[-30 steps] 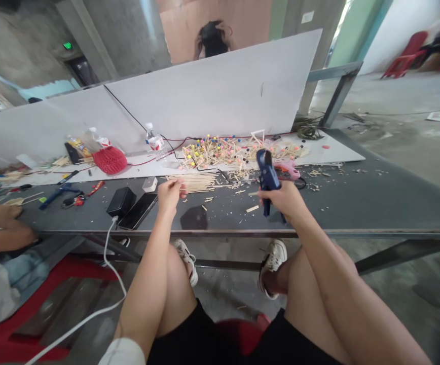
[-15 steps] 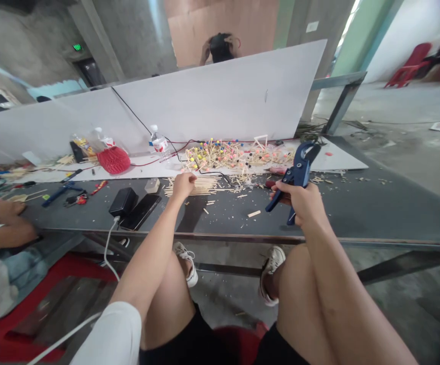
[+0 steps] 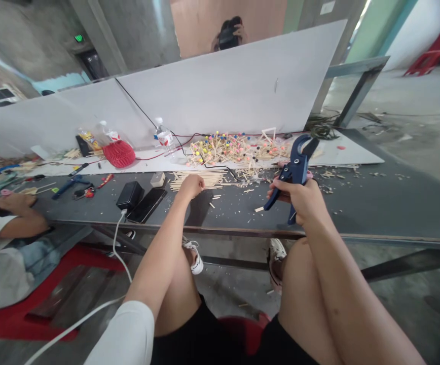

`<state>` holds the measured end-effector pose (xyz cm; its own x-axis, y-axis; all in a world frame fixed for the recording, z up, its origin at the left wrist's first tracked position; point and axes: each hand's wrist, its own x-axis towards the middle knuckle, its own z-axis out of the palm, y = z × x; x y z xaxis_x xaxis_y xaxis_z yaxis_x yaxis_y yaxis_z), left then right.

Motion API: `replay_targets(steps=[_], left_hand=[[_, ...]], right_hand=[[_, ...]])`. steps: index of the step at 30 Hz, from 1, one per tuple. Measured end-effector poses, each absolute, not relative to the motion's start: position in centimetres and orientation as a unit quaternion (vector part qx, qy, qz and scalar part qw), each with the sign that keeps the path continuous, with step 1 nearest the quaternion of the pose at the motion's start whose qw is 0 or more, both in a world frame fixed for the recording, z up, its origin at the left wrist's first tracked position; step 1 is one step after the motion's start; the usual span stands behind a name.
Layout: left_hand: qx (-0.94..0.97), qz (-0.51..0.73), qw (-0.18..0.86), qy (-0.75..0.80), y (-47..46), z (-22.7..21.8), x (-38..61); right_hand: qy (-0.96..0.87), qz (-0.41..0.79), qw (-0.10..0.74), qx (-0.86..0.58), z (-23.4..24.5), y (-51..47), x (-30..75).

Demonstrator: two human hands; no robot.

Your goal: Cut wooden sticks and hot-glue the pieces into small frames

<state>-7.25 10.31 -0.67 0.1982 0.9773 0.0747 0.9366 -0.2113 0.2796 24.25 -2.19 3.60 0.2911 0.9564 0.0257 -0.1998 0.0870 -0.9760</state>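
Observation:
My right hand (image 3: 300, 199) is wrapped round the handles of a blue cutter (image 3: 295, 167), held above the grey table (image 3: 357, 203) with its jaws pointing up and to the right. My left hand (image 3: 191, 185) is stretched forward with its fingers curled down onto a bundle of thin wooden sticks (image 3: 199, 179) lying on the table. Whether it grips a stick is hidden. Behind the bundle lies a heap of sticks with coloured balls (image 3: 235, 148) on a white sheet.
A black box (image 3: 129, 195) with a white cable and a dark phone (image 3: 147, 205) lie left of my left hand. Further left are a red bag (image 3: 118, 153), tools, and another person's arm (image 3: 14, 218). A white board (image 3: 220, 101) stands behind the table. Stick offcuts litter the tabletop.
My left hand has reached forward from mid-air down onto the stick bundle. My right hand has tilted the blue cutter so that its jaws point up and to the right.

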Motion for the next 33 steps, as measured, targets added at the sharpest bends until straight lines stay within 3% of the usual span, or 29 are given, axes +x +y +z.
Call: replay_targets(steps=[24,27,30,33], left_hand=[[0.793,0.115,0.021,0.598,9.2,0.0,-4.2],[0.793,0.176,-0.005,0.583,8.1,1.5,-3.4],[0.768,0.408,-0.032,0.492,6.5,2.9,-2.5],[0.675,0.589,0.015,0.444,4.7,3.6,-1.5]], right_hand=[[-0.389,0.476,0.597,-0.516,1.6,-2.6,24.0],[-0.382,0.481,0.595,-0.518,1.8,-2.8,24.0],[-0.377,0.486,0.592,-0.52,1.9,-3.0,23.9],[-0.378,0.498,0.583,-0.519,1.7,-3.1,23.5]])
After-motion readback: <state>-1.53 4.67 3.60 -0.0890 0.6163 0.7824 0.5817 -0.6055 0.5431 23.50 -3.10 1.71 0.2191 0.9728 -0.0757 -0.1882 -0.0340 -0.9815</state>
